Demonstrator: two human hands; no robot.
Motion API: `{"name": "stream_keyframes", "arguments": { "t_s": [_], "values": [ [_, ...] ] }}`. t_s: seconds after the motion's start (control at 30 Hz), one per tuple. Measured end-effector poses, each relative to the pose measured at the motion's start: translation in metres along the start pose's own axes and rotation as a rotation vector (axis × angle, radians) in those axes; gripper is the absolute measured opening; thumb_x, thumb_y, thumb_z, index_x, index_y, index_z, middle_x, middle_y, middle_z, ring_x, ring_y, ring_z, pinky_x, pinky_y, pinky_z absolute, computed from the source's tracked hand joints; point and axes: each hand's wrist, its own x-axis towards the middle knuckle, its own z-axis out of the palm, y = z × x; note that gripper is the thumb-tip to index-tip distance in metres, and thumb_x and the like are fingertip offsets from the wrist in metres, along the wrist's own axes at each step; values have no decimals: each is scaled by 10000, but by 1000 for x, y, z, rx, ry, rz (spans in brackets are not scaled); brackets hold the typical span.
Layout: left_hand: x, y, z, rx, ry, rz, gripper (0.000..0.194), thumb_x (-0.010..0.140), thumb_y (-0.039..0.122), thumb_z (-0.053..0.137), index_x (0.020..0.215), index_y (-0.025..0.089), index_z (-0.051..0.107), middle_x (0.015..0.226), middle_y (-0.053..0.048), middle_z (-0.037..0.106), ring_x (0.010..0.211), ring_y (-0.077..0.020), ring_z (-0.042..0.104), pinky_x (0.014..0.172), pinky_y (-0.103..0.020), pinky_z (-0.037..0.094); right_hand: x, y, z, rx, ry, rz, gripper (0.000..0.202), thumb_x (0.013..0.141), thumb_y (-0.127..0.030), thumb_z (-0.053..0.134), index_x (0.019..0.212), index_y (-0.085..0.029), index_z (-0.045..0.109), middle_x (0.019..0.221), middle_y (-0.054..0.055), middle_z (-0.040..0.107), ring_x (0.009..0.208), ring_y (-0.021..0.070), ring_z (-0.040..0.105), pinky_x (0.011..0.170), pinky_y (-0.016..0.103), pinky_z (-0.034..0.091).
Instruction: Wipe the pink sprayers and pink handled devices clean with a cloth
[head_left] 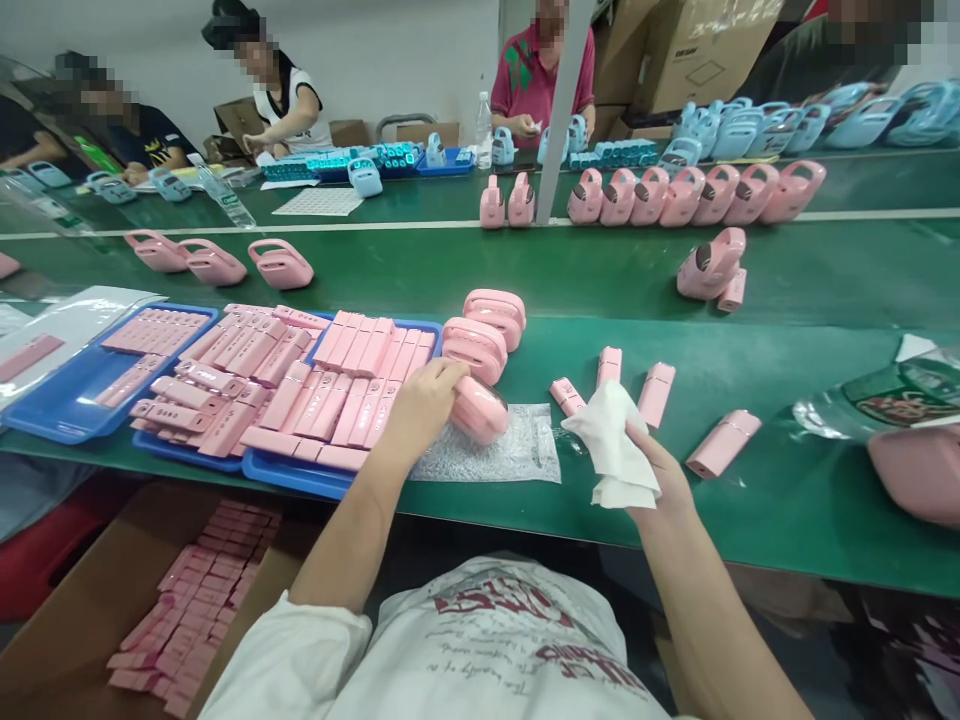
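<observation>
My left hand [427,405] is closed on a pink plastic housing with a handle [480,410], above a sheet of bubble wrap [529,450]. Two similar pink housings [475,348] stand just behind it. In my right hand [664,475] is a crumpled white cloth [616,450], its folds hanging over the fingers. Around the cloth lie several small pink blocks, among them one slanted block [724,443] to the right and another [657,394] just behind the hand.
Blue trays [300,478] full of pink blocks stand at left. A cardboard box [75,640] of pink pieces sits below the table. Pink housings [684,195] line the belt. A plastic bottle [885,395] lies at right. Several people work across the table, near light-blue housings [772,130].
</observation>
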Motion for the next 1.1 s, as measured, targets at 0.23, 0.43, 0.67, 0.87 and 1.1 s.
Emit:
{"name": "stream_keyframes", "arguments": {
  "t_s": [0.23, 0.43, 0.67, 0.87, 1.1],
  "values": [
    [-14, -1, 9, -517, -127, 315, 278, 946, 179, 461, 1084, 229, 696, 1297, -74, 658, 1203, -197, 619, 1009, -344, 515, -5, 12, 33, 153, 268, -117, 459, 662, -456, 804, 1014, -183, 690, 1083, 72, 737, 1135, 263, 654, 935, 362, 559],
    [-37, 4, 34, -764, -183, 196, 365, 988, 296, 421, 1295, 251, 613, 1427, -89, 573, 1337, -216, 527, 1139, -407, 413, -7, 33, 47, 165, 255, -59, 484, 642, -491, 795, 1003, -184, 691, 1089, 72, 734, 1116, 261, 662, 932, 360, 555],
    [-124, 21, 86, -695, 91, -35, 997, 747, 750, 598, 1504, 209, 241, 1494, -222, 408, 1368, -373, 460, 1093, -531, 428, -23, 58, 63, 19, 95, -23, 595, 769, -680, 632, 1084, -178, 690, 1087, 90, 729, 1117, 258, 654, 994, 382, 519],
    [-115, 40, 98, -477, 213, -230, 1022, 661, 465, 826, 1450, 231, 219, 1387, -186, 495, 1258, -337, 564, 1014, -489, 497, -30, 66, 73, -172, 20, -179, 631, 855, -691, 519, 1223, -200, 662, 1252, 79, 666, 1261, 258, 561, 1135, 422, 408],
    [-80, 42, 57, -1092, -40, -181, 774, 701, 572, 726, 1292, 174, 425, 1290, -154, 590, 1182, -292, 604, 974, -425, 525, -36, 51, 57, -418, 35, -548, 532, 963, -583, 398, 1295, -238, 630, 1264, 87, 656, 1305, 284, 532, 1139, 425, 395]
  ]
}}
